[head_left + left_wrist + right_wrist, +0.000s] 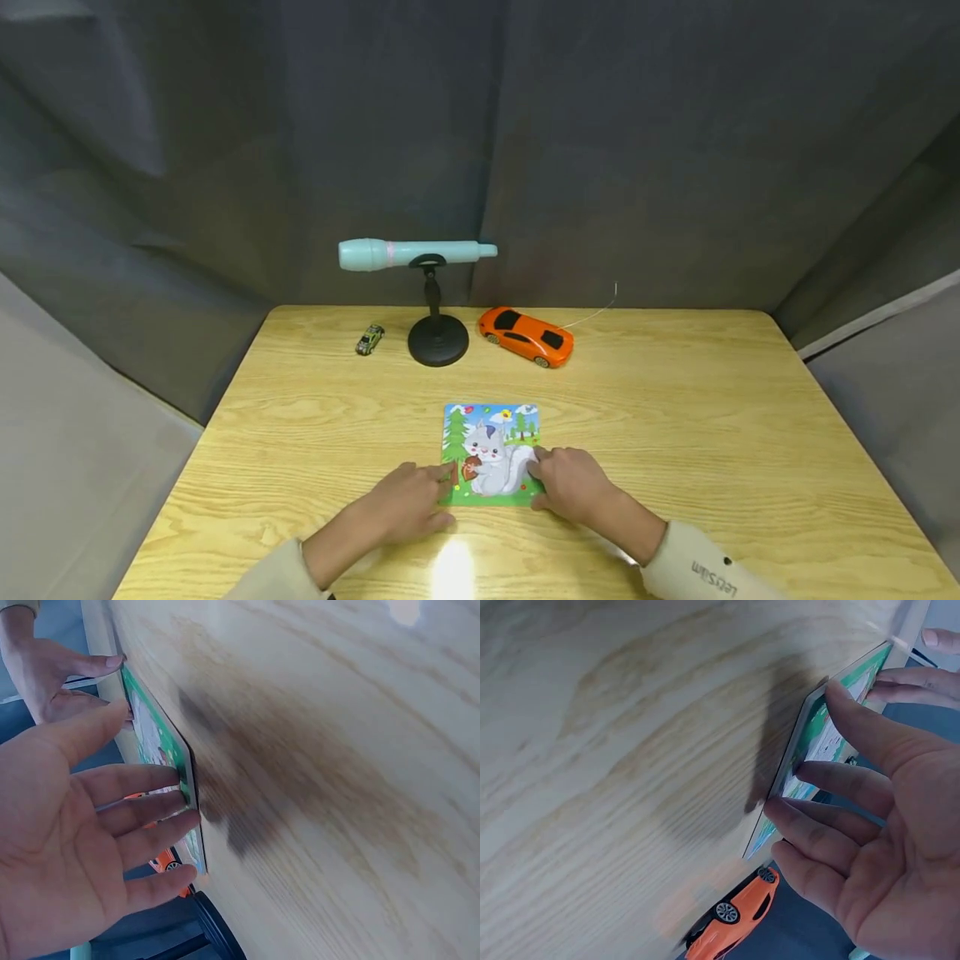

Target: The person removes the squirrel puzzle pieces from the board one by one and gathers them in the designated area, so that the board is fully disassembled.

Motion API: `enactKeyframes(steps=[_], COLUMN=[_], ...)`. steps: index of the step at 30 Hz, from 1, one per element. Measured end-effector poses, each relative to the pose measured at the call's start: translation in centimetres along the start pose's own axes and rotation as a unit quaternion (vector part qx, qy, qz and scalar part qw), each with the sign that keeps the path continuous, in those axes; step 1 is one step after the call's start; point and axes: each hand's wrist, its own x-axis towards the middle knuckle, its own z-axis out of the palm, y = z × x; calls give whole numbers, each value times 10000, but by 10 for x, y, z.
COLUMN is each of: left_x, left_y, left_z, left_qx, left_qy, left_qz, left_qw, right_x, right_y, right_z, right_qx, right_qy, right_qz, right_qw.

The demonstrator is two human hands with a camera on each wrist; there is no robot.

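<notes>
Squirrel puzzle board (491,454) flat on table (675,433); left hand (408,500) and right hand (570,483) press its side edges, fingers straight. Not lifted yet.

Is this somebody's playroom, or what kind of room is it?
Probably a recording booth rather than a playroom: grey curtains close in a single wooden table holding a puzzle, toy cars and a toy microphone on a stand.

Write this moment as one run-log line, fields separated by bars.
left hand: fingertips on squirrel puzzle left edge | right hand: fingertips on right edge | puzzle flat on table
</notes>
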Motion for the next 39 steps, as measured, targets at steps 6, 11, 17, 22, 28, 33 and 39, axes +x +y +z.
enactKeyframes(steps=[6,11,17,22,28,33,39], left_x=[-4,9,37,58,70,74,74], left_y=[-1,-3,-1,2,8,11,11], left_z=[-1,-3,2,9,12,16,19], left_qx=[-73,145,139,152,120,263,464], left_qy=[209,576,820,665,282,18,-70], left_qz=[-3,34,-111,-178,-362,-367,-265], left_qw=[9998,9982,9965,9975,9989,9990,9985], right_x=[-2,-3,4,14,30,46,59], right_y=[-5,-4,9,15,26,38,43], right_z=[-3,-10,-18,-22,-23,-14,0], right_qx=[-50,307,791,1149,2061,2638,2956], right_qy=[138,26,435,611,613,435,106], right_qz=[-19,99,103,140,962,1304,1641], right_qw=[9999,9995,9959,9914,9719,9547,9411])
